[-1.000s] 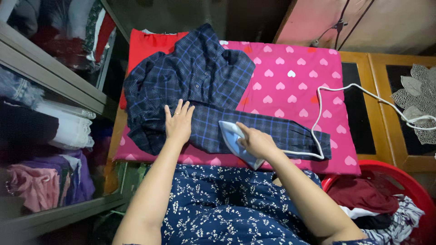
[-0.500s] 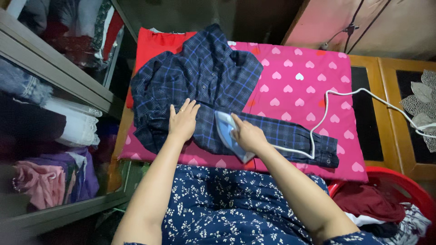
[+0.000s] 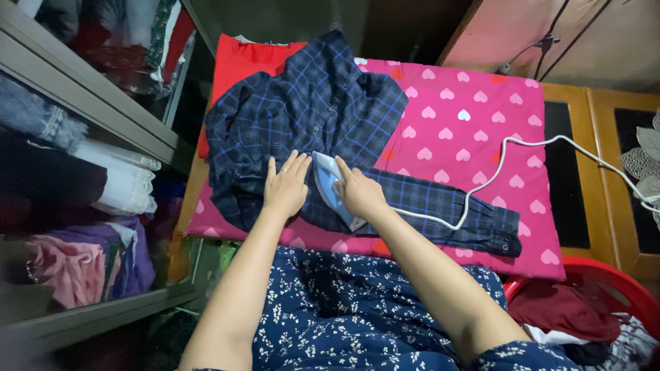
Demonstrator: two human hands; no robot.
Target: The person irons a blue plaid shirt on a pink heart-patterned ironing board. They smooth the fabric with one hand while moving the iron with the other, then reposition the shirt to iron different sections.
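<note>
The iron [image 3: 332, 188] has slid left, right hand [image 3: 359, 193] fingers clamped on it, beside flat left hand [image 3: 286, 187].

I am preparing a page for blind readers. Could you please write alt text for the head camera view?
A person's right hand grips a blue iron on a dark checked shirt, while the left hand lies flat on the cloth beside it. The shirt lies on a pink pad with hearts; a white cord trails right.
</note>
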